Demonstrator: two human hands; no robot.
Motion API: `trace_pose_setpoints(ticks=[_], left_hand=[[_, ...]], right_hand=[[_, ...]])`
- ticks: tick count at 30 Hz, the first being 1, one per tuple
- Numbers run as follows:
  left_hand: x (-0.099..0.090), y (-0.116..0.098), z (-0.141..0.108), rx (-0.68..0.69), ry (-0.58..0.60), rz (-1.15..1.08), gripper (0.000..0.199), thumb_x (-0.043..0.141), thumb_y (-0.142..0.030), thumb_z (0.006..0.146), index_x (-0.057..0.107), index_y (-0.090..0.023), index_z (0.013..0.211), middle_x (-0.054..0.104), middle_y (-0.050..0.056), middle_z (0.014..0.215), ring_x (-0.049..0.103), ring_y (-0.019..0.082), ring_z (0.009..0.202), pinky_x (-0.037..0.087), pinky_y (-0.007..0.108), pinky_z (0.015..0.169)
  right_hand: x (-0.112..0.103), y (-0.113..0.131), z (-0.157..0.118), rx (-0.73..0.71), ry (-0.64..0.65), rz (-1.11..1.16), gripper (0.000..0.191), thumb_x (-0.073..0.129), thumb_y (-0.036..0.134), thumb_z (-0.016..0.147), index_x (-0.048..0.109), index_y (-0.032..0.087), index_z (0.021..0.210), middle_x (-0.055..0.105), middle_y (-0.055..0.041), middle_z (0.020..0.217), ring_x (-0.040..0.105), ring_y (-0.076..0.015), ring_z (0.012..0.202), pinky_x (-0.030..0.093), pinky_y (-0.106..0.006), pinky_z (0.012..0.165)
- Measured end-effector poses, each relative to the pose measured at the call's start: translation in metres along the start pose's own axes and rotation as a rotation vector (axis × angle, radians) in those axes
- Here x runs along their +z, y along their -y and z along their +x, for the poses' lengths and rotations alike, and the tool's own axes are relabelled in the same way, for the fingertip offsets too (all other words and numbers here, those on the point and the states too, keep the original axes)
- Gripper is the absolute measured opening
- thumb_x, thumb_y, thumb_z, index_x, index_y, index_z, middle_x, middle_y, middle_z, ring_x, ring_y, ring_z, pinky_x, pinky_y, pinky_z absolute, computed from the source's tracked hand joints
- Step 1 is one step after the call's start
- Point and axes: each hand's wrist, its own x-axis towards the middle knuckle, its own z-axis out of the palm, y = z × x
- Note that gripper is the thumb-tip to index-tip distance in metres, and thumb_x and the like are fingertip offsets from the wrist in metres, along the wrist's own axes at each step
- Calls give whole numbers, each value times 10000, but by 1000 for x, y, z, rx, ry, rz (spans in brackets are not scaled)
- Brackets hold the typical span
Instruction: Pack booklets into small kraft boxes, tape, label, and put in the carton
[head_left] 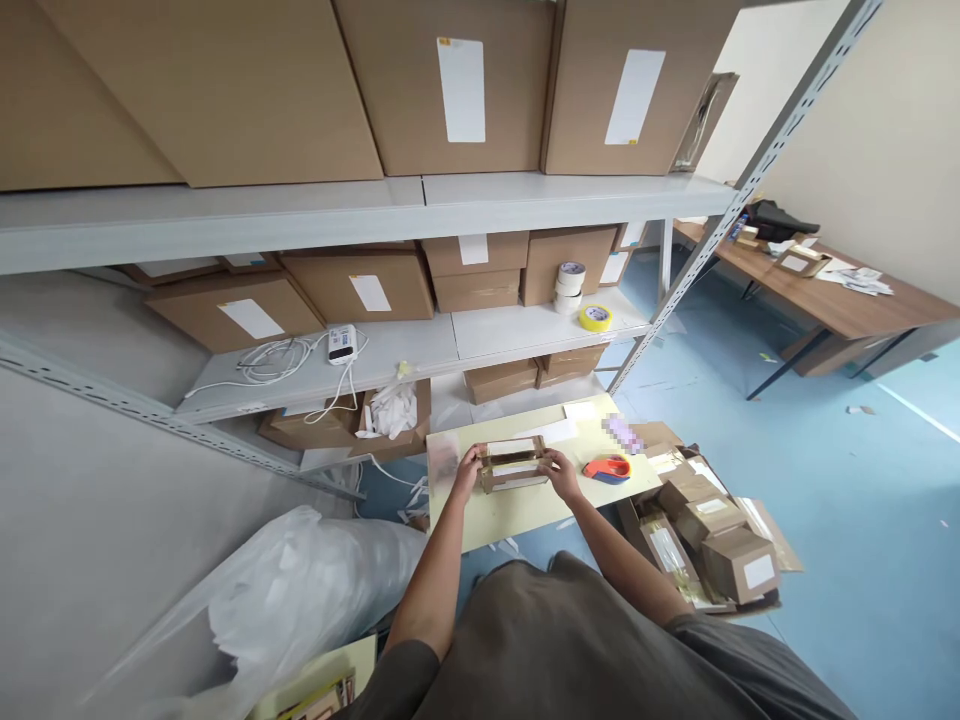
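Observation:
A small cardboard box with shiny tape along it and a white label on top is held above a pale yellow table. My left hand grips its left end, fingers closed round the edge. At the right end, my right hand holds the box with fingers bent over the corner. To the right on the table lies a red and blue tape dispenser. White paper lies behind the box.
Shelving with large cartons stands ahead. On its middle shelf are a yellow tape roll, white rolls and cables. A carton of small boxes sits at right; a plastic bag is at left.

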Motion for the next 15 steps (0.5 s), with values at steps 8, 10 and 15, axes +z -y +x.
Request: trace_pose_setpoints(ticks=[8,10,15], left_hand=[[2,17,-15,32,-16,187,428,783,-384,745,718,-229,1138,717,108,1269,634,307,1223,451,384,1058],[11,18,-20,50,-61,224,355,747,-339,785,717,-232,1122,726,104,1255,646,297,1197,453,367,1041],[19,17,-37,17,-24,451,389,637,-282,908,669,-245,1294,759,77,1197,697,240,1065,476,292,928]], right_hand=[[9,-14,0,160,-234,-37,562,725,540,705,600,243,1165,602,-161,1399,685,-296,1077,601,-424,838],[12,-17,1,212,-278,-78,636,700,544,728,568,238,1269,628,-162,1374,701,-281,1053,601,-408,837],[13,-20,-2,302,-190,-319,579,550,567,883,620,205,1329,757,-111,1183,716,-277,1095,563,-387,926]])
